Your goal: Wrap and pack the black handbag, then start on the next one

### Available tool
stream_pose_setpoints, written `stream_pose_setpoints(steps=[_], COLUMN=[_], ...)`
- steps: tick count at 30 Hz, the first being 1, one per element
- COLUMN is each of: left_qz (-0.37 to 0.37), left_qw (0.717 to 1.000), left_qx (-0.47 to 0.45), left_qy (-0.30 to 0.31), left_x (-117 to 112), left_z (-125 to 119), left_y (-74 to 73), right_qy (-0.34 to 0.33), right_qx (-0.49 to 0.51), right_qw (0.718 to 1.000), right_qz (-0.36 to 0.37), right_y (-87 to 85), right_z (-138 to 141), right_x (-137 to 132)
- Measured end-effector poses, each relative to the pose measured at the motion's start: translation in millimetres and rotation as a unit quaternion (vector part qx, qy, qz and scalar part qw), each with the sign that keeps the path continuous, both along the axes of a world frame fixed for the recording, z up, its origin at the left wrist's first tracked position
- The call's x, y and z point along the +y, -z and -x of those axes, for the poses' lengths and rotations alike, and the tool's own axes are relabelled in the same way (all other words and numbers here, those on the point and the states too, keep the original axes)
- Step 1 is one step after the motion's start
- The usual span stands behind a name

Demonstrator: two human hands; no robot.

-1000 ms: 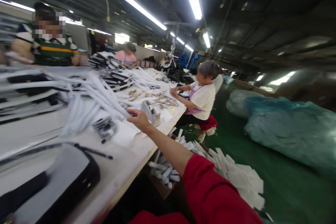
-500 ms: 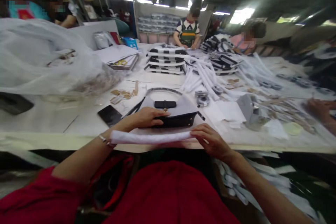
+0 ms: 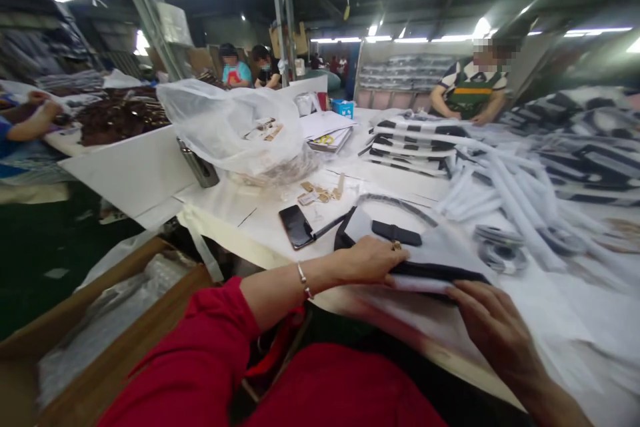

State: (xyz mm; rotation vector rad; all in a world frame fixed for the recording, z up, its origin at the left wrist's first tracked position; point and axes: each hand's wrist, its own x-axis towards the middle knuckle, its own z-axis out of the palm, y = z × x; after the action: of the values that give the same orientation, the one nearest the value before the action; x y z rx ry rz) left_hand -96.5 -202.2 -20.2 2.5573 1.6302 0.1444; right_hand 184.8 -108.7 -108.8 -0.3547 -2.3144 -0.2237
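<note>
Right of center in the frame, a white roll (image 3: 423, 283) runs left to right along a black handbag's (image 3: 445, 272) near edge, right hand (image 3: 493, 313) gripping its right end, left hand (image 3: 373, 260) clasping the bag.

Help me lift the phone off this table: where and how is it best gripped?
Probably grip the phone by its two long edges, at the far end, coming from above and the left. It lies flat, dark screen up, so its edges offer the hold. On its right, a dark strap reaches its near corner, and the left hand is on the bag.
</note>
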Motion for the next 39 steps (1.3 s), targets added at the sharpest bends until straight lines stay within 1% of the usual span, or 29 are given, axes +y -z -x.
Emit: stream_pose_setpoints(steps=[2, 4, 7, 10, 12, 14, 16, 18, 20, 22, 24, 25, 27, 30, 32, 35, 37, 39], left_qz=[-0.044, -0.060, -0.073, -0.088, -0.097, -0.107, -0.121, -0.135, -0.144, -0.151, -0.161, -0.166, -0.178, -0.202, -0.219, -0.226, -0.221, -0.213], left_qw=[0.999, 0.998, 0.996, 0.994, 0.993, 0.991, 0.988, 0.986, 0.984, 0.981, 0.979, 0.977, 0.975, 0.972, 0.969, 0.966, 0.968, 0.970], left_qx=[-0.001, 0.002, 0.009, 0.018, 0.022, 0.025, 0.027, 0.028, 0.026, 0.028, 0.034, 0.037, 0.042, 0.060, 0.075, 0.086, 0.085, 0.088], left_qy=[-0.022, -0.035, -0.050, -0.058, -0.067, -0.078, -0.088, -0.098, -0.105, -0.115, -0.125, -0.127, -0.124, -0.102, -0.092, -0.087, -0.086, -0.080], left_x=[-10.1, -15.2, -12.7, -7.1, -6.0, -6.7, -7.8, -8.3, -7.9, -6.6, -5.2, -4.7, -4.2, -4.2, -4.2, -4.8, -6.4, -8.8], left_z=[-6.6, -9.8, -10.2, -10.6, -11.9, -13.8, -15.9, -17.8, -19.3, -20.1, -20.5, -20.5, -20.2, -19.3, -18.7, -19.0, -20.4, -21.4], left_y=[11.2, 19.7, 29.0, 35.4, 38.7, 42.2, 46.0, 49.5, 52.6, 55.5, 58.5, 60.1, 63.0, 66.6, 68.2, 69.6, 69.8, 68.1], right_qy=[0.012, 0.020, 0.030, 0.051, 0.075, 0.099, 0.108, 0.097, 0.080, 0.077, 0.090, 0.099, 0.114, 0.131, 0.136, 0.134, 0.140, 0.147], right_qx=[0.007, 0.005, -0.009, -0.026, -0.019, -0.001, -0.007, -0.052, -0.102, -0.127, -0.125, -0.113, -0.076, -0.041, -0.068, -0.142, -0.184, -0.218], right_qw=[1.000, 1.000, 0.999, 0.998, 0.997, 0.995, 0.994, 0.993, 0.989, 0.984, 0.981, 0.981, 0.986, 0.990, 0.988, 0.980, 0.973, 0.965], right_qz=[-0.001, 0.004, 0.023, 0.038, 0.028, 0.015, 0.018, 0.042, 0.073, 0.102, 0.119, 0.119, 0.092, 0.020, -0.009, -0.023, -0.021, -0.010], right_y=[2.0, 1.1, -1.5, -4.1, -8.8, -17.4, -28.8, -39.9, -46.5, -47.0, -42.7, -40.0, -36.4, -41.1, -50.5, -63.5, -65.9, -63.7], right_z=[2.7, 3.3, 3.8, 3.8, 4.8, 8.6, 16.8, 29.0, 42.8, 55.1, 63.5, 66.1, 68.6, 69.8, 71.2, 74.0, 75.1, 74.8], right_x=[-1.5, -4.7, -8.4, -11.7, -15.4, -19.3, -21.8, -22.5, -22.1, -22.3, -24.3, -26.2, -31.1, -37.8, -39.0, -35.6, -32.2, -29.3])
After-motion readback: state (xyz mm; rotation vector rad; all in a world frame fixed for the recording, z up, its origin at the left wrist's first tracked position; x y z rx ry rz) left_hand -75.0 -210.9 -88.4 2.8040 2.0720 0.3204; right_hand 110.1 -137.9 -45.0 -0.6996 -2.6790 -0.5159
